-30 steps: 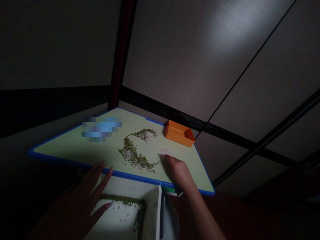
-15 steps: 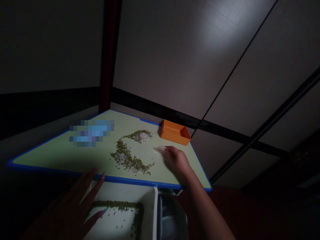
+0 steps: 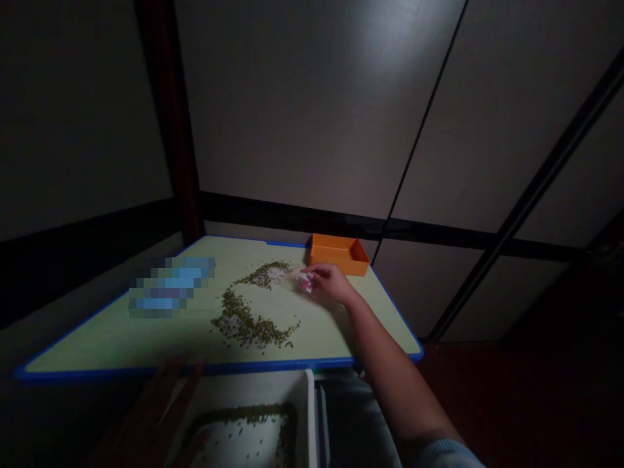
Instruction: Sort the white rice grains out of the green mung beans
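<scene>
Item in hand: a thin pale piece (image 3: 304, 282) with reddish marks, too blurred to identify. It is pinched between the thumb and fingers of the right hand (image 3: 330, 283). It projects toward nine o'clock, and its long axis appears to run roughly nine to three, though blur limits certainty.

Directions are from the wearer's view, twelve being away. Directly off the piece's tip, at nine to ten o'clock, lies the far heap (image 3: 266, 275) of green grains mixed with pale matter. Its long axis slants from about eight to two, the two o'clock end nearest the piece. Contact between piece and heap cannot be confirmed. The right hand is clearly the nearer hand.

The near heap (image 3: 247, 325) lies at eight o'clock from the piece, stretched from about ten to four. Both heaps rest on a pale board (image 3: 121, 338) with a blue rim. An open orange box (image 3: 340, 259) stands at twelve o'clock from the right hand, just beside it. A pixelated blue item (image 3: 175, 283) is at nine, well apart.

The left hand (image 3: 163, 409), in deep shadow, lies near the board's seven o'clock edge, fingers spread; contact is unclear. Beside it, at six, sits a white container (image 3: 311, 416) holding green grains.
</scene>
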A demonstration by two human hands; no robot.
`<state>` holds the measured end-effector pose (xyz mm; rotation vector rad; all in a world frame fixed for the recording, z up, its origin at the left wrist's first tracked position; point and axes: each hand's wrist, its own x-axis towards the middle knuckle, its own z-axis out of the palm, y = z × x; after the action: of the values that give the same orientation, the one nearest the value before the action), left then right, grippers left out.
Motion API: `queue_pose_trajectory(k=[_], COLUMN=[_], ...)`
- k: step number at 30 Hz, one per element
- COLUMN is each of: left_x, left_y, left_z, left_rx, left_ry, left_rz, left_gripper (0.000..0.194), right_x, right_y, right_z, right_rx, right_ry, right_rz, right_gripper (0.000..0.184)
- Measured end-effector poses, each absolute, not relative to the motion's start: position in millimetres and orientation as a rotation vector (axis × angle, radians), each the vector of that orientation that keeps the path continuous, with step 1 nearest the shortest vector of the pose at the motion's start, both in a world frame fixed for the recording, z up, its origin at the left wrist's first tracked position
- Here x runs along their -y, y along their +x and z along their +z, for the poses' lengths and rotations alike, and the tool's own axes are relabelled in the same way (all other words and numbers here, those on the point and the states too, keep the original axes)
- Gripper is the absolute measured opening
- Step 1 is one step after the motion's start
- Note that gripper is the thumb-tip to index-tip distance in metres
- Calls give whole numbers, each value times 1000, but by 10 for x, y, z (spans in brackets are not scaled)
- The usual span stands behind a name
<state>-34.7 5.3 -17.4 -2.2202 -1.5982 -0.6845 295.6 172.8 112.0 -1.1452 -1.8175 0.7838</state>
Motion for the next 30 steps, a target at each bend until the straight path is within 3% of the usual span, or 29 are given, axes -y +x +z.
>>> queue_pose_trajectory(k=[11, 17, 23, 30], left_x=[-79, -77, -76, -83], left_y=[-426, -426, -440, -443], left_z=[-102, -74, -47, -1], left_rx=[1535, 1466, 1424, 1378], left_ry=[-2228, -2220, -2224, -2214], left_rz=[-535, -509, -490, -470], left_gripper=[80, 78, 77, 76], right_x=[-1628, -1706, -1727, -1726], right_y=[2962, 2957, 3035, 3099], right_z=[958, 885, 919, 967], right_rx=[2015, 2130, 2097, 1828], right_ry=[-1133, -1229, -1352, -1301], right_rz=[907, 543, 412, 686], right_gripper=[18, 17, 19, 19])
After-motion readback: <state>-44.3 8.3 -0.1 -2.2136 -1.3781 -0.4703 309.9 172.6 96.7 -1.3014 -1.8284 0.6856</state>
